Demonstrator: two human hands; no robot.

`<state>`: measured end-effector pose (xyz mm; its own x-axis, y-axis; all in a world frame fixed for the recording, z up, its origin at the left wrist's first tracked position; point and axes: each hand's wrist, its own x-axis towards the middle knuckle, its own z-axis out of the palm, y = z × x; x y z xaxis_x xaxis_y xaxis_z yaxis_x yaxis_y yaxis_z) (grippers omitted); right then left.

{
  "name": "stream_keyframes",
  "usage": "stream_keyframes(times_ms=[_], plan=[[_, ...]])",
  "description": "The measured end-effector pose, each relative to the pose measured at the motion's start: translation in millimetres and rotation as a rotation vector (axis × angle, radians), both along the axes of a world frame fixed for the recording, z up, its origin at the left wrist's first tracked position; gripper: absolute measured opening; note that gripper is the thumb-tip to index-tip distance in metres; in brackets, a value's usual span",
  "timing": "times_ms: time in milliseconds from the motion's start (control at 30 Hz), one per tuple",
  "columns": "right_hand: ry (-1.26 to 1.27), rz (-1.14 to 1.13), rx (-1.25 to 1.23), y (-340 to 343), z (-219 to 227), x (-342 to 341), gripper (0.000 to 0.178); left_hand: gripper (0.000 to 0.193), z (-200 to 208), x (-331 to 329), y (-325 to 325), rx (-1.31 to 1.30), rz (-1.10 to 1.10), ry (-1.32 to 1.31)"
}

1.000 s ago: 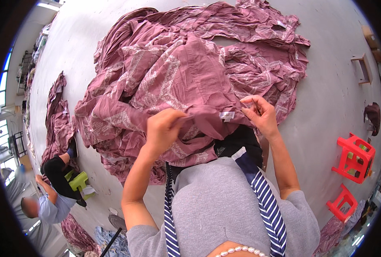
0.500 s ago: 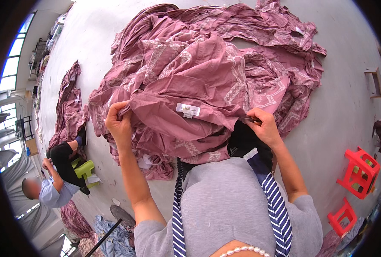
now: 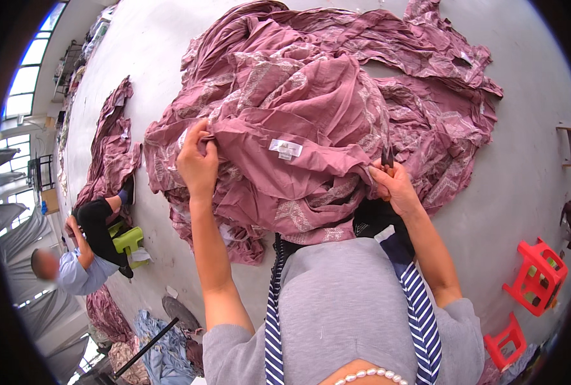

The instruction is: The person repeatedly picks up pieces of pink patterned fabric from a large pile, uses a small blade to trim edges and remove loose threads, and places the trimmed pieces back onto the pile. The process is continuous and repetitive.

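The pink garment (image 3: pixel 279 176) lies between the hands, its edge slanting rightward from the left hand (image 3: pixel 197 168), fingers pinching cloth, to the right hand (image 3: pixel 398 187), fingers grasping cloth and a dark pointed tool (image 3: pixel 387 158).

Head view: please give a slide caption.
Left hand and right hand hold mauve fabric, white label between them, dark pointed tool in the right grip.

Left hand (image 3: pixel 197 165) grips pink cloth (image 3: pixel 250 151) at one end of its edge; right hand (image 3: pixel 393 183) has the other, plus dark pointed tool (image 3: pixel 387 157). White label (image 3: pixel 285 148) between hands. Pink pile (image 3: pixel 250 80) beyond them. Far left, co-worker (image 3: pixel 83 273), green stool (image 3: pixel 129 240); far right, red stools (image 3: pixel 528 266).
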<state>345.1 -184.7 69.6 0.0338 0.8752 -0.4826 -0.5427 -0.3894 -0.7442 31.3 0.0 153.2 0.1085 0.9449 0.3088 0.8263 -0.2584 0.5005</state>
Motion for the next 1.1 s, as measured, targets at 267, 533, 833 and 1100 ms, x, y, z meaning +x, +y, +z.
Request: stream_keyframes(times_ms=[267, 533, 833, 1100], plan=[[-0.107, 0.007, 0.06, -5, 10, -2, 0.011, 0.036, 45, 84, -46, 0.292, -0.576, -0.203], [0.013, 0.284, 0.39, -9, 75, -21, 0.01, 0.053, 22, 105, -65, -0.226, -1.044, 0.005], [-0.269, 0.289, 0.472, 2, 56, -28, 0.017, 0.029, 33, 47, -52, -0.38, -0.793, -0.14], [-0.87, -0.374, -0.701, -43, -187, 93, 0.046, 0.022, 10, 45, -70, -0.37, -0.85, 0.184]])
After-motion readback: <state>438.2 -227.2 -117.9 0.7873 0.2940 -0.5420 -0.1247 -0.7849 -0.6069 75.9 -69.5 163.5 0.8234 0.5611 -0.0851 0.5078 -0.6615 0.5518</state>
